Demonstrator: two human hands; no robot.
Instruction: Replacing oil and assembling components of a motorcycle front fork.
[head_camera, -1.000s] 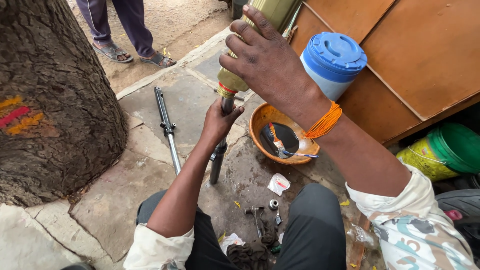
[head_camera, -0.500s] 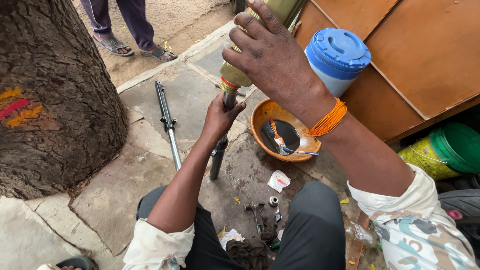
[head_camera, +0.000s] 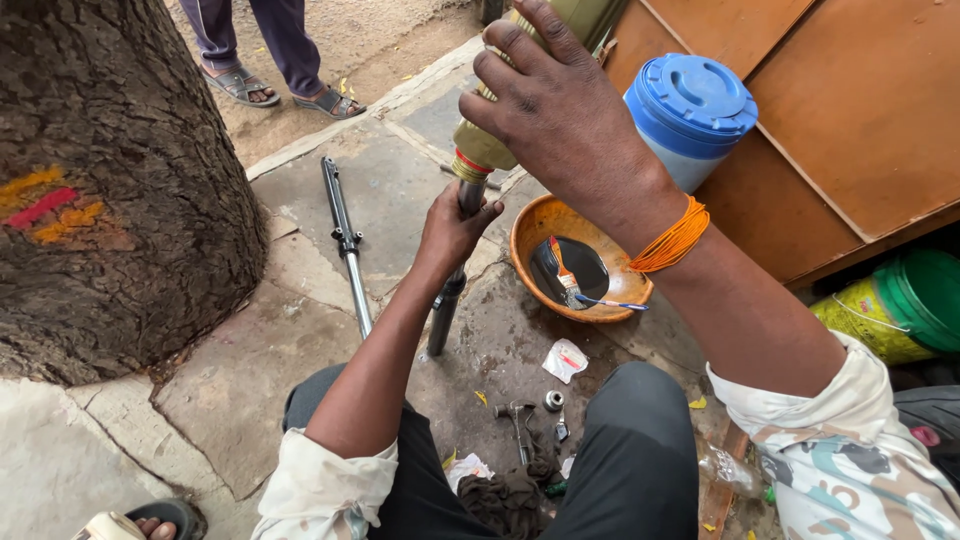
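Right hand (head_camera: 575, 130) clenched round olive bottle (head_camera: 500, 120), tilted, neck down-left, mouth right above top of fork tube (head_camera: 447, 295). Left hand (head_camera: 452, 228) grips tube's upper end, fingers (head_camera: 480, 212) wrapped; tube stands near upright on stone paving, long axis vertical. Second fork tube (head_camera: 345, 240) lies flat to left. Orange bowl (head_camera: 575, 262) with brush just right; blue-lidded jug (head_camera: 690, 115) behind. Hammer (head_camera: 517, 425), small parts near knees.

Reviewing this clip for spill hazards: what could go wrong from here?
1. The bottle, tipped by the right hand onto the narrow fork tube, may overshoot the opening and spill.
2. The left hand alone steadies the upright tube; it could slip.
3. The orange bowl of dark liquid sits close by, easily knocked.
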